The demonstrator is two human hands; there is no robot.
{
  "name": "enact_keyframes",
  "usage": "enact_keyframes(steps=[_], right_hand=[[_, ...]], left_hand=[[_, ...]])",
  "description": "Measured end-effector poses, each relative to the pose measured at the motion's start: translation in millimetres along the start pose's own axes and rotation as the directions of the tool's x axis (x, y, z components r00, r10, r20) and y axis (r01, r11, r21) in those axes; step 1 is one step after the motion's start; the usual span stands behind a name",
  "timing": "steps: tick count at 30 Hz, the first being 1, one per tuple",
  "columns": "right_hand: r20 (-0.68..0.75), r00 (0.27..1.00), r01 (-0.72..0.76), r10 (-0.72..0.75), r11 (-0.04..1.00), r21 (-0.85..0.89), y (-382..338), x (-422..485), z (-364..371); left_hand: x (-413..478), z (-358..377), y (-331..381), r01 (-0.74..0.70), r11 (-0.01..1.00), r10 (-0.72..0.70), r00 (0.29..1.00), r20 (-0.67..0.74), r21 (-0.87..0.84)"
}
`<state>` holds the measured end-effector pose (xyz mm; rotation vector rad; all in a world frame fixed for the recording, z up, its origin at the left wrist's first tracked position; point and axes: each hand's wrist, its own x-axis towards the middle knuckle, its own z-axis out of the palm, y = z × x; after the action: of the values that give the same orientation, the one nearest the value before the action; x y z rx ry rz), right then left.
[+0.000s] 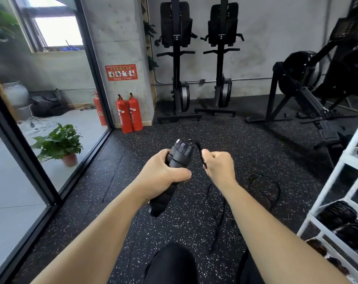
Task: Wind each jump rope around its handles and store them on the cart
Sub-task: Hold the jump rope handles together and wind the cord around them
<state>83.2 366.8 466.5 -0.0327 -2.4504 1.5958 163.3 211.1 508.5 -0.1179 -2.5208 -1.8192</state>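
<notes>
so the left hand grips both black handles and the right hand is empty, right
Not quite. The left hand does grip both black handles, but the right hand isn't empty: the head view shows it pinching the black rope.

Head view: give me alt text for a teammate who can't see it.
The left hand grips two black jump rope handles together while the right hand pinches the rope near their tops; the rest of the rope trails onto the speckled floor. A white cart stands at the right edge, two red fire extinguishers ahead.
</notes>
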Motion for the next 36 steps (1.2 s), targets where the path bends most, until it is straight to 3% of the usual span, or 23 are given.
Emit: enact_keyframes(steps=[4,10,31,36], right_hand=[[0.103,0.993,0.081,-0.057,0.964,-0.254,-13,-10,6],[0.183,0.978,0.177,-0.104,0.876,-0.449,-22,-26,5],[0.314,0.943,0.272,-0.109,0.796,-0.54,-33,-33,-7],[0.335,0.939,0.253,-0.074,0.808,-0.532,-29,-29,-5]], left_hand=[[3,8,2,-0.035,0.999,0.035,0.999,-0.017,-0.006],[6,20,-1,0.034,0.993,-0.033,0.999,0.009,-0.112],[9,12,-2,0.09,0.991,-0.085,0.995,0.048,-0.099],[10,11,-2,0.122,0.991,-0.124,0.992,-0.028,-0.054]])
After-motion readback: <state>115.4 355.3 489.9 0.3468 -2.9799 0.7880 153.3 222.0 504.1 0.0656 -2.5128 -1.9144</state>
